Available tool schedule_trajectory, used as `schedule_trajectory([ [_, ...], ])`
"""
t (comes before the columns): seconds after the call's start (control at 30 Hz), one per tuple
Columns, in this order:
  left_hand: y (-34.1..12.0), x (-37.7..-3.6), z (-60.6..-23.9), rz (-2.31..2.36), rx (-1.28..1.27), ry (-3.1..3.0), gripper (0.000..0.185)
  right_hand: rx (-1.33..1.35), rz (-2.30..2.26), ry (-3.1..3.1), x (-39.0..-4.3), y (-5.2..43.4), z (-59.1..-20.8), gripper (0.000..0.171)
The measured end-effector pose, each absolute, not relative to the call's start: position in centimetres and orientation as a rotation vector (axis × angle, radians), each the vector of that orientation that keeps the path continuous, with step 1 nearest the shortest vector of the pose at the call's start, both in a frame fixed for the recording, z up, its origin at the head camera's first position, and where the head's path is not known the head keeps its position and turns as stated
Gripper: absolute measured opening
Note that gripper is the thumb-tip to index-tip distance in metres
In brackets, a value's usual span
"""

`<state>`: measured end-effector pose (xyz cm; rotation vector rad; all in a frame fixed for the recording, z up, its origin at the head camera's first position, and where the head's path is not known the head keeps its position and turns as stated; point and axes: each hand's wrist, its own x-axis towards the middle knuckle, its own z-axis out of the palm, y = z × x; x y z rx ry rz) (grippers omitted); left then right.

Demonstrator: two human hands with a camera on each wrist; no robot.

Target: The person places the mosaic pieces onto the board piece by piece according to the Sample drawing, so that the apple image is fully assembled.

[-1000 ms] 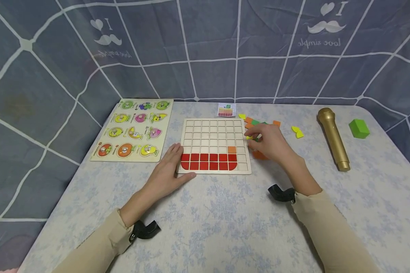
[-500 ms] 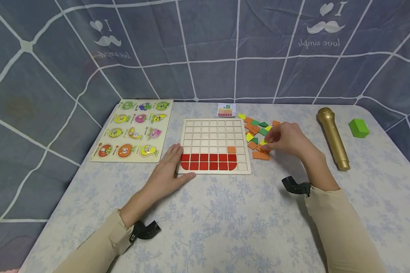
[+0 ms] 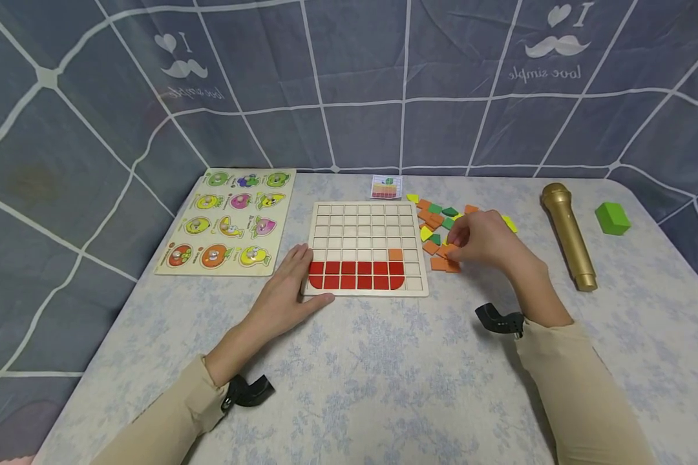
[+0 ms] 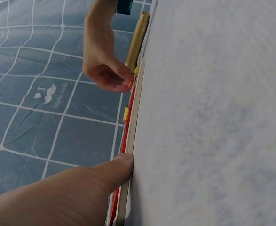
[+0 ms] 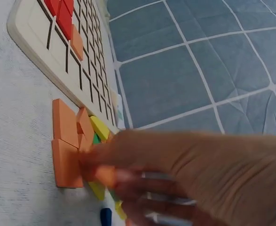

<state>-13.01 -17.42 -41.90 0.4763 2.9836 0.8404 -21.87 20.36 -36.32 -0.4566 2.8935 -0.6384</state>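
Note:
A wooden grid board lies mid-table. Red tiles fill most of its two nearest rows, and one orange tile sits above them at the right. My left hand rests at the board's left side, fingers extended along the edge, thumb at the front corner. To the right of the board, my right hand pinches an orange tile, blurred in the right wrist view, low over the loose pile. Orange, green and yellow pieces make up that pile; two flat orange tiles lie at its near side.
A fruit puzzle board lies on the left. Behind the grid board is a small pattern card. A gold microphone-shaped object and a green block stand or lie at the right. A patterned curtain hangs behind the table.
My right hand has moved right from the board's edge to the pile's right side, uncovering more pieces, then shifted slightly to an orange tile. My left hand stays in place.

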Motion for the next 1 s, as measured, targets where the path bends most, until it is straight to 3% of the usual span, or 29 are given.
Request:
schedule_trajectory([
  [0.43, -17.4, -13.0, -41.8, 0.842, 0.473, 2.981, 0.1, -0.634, -1.0, 2.96, -21.5, 16.7, -38.7, 0.017],
  [1.0, -17.4, -12.9, -41.8, 0.864, 0.475, 2.977, 0.1, -0.712, -1.105, 2.94, -20.9, 13.7, -40.2, 0.015],
])
